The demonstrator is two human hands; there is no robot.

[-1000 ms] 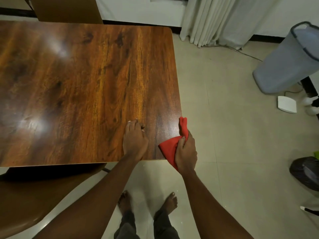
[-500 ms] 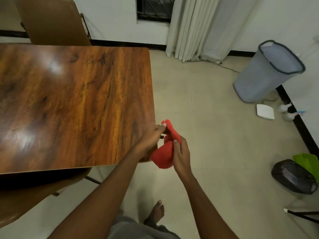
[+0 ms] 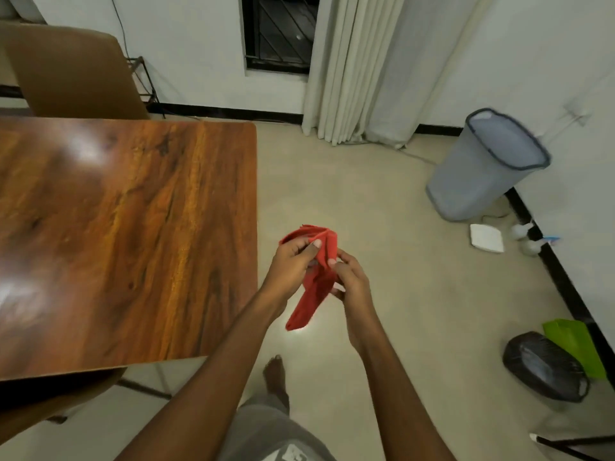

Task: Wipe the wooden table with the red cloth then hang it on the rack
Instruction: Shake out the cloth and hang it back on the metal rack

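Note:
The red cloth hangs bunched between both hands, over the floor to the right of the wooden table. My left hand pinches its upper part from the left. My right hand grips it from the right at mid height. The cloth's lower end dangles free below the hands. The glossy table top fills the left of the view, and the cloth is off it. I cannot make out a rack with certainty; a thin dark metal frame stands by the far wall.
A brown chair back stands behind the table. A grey bin sits by the right wall, with a white box beside it. A dark fan and a green item lie at lower right. Curtains hang at the back.
My left hand left the table top and joined the right on the cloth. Both hands carried the cloth off the table edge to the right, and the view swung right.

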